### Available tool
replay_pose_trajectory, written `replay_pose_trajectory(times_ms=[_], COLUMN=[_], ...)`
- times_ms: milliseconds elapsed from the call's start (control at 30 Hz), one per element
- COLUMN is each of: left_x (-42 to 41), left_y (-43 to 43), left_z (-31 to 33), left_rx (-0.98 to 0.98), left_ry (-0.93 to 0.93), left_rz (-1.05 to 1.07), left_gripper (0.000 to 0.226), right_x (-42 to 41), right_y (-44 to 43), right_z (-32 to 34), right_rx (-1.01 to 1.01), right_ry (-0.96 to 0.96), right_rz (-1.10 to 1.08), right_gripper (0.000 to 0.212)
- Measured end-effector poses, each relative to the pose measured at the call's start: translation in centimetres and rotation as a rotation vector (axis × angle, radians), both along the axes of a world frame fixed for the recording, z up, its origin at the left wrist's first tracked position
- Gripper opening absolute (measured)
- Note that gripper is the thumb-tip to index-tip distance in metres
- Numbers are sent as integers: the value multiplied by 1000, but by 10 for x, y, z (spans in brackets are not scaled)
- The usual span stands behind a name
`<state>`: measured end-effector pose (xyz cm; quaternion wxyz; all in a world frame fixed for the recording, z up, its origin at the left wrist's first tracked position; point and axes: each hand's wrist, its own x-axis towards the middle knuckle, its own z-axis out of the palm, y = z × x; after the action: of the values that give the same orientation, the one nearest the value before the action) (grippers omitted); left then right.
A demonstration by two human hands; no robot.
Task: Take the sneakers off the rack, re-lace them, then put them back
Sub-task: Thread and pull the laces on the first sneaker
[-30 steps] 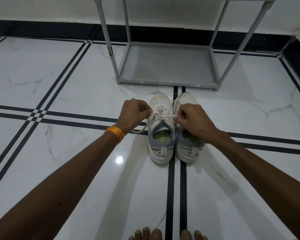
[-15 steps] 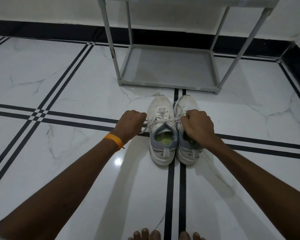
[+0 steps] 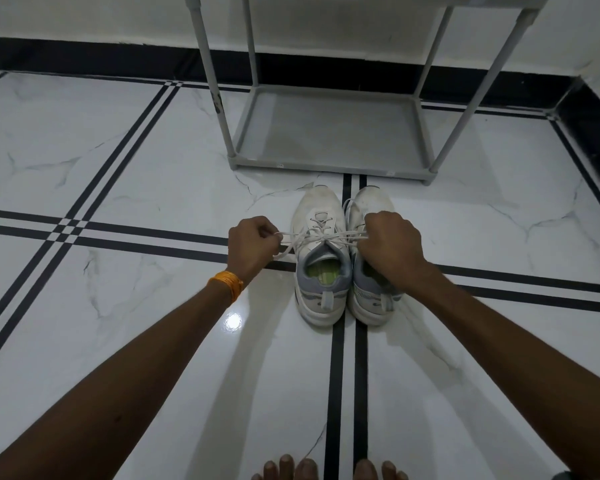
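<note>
Two white and grey sneakers stand side by side on the floor, toes pointing at the rack: the left sneaker and the right sneaker. A white lace runs taut across the left sneaker's tongue. My left hand, with an orange band at the wrist, is closed on the lace's left end, just left of the shoe. Over the right sneaker, my right hand is closed on the lace's right end and hides much of that shoe's top.
A grey metal-framed shoe rack stands just beyond the sneakers against the wall, its bottom shelf bare. White marble floor with black stripes spreads all around. My bare toes show at the bottom edge.
Both hands have drawn apart, stretching the lace tighter across the left sneaker. The view has tipped so the shoes sit slightly lower in frame.
</note>
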<state>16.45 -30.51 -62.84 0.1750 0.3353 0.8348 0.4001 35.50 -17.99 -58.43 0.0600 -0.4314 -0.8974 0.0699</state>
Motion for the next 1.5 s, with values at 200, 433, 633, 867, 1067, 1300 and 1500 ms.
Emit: replay_pose_trajectory(times_ms=[200, 433, 633, 867, 1067, 1300, 1500], left_x=[0, -11, -22, -26, -32, 29, 20], left_y=[-6, -16, -14, -15, -12, 24, 12], left_z=[8, -2, -8, -3, 20, 12, -4], left_rx=[-198, -180, -244, -234, 65, -42, -15], left_ry=[784, 850, 852, 263, 35, 360, 426], left_rz=[-373, -455, -469, -423, -158, -646, -558], left_gripper=[20, 24, 25, 7, 38, 35, 30], right_x=[13, 16, 21, 24, 18, -10, -4], right_y=[5, 11, 8, 19, 12, -25, -23], right_z=[-3, -6, -8, -4, 33, 3, -5], right_rx=[193, 58, 103, -280, -227, 28, 23], right_ry=[-145, -143, -192, 79, 387, -141, -84], right_rz=[136, 132, 211, 39, -8, 410, 377], right_gripper=[35, 14, 21, 5, 31, 19, 8])
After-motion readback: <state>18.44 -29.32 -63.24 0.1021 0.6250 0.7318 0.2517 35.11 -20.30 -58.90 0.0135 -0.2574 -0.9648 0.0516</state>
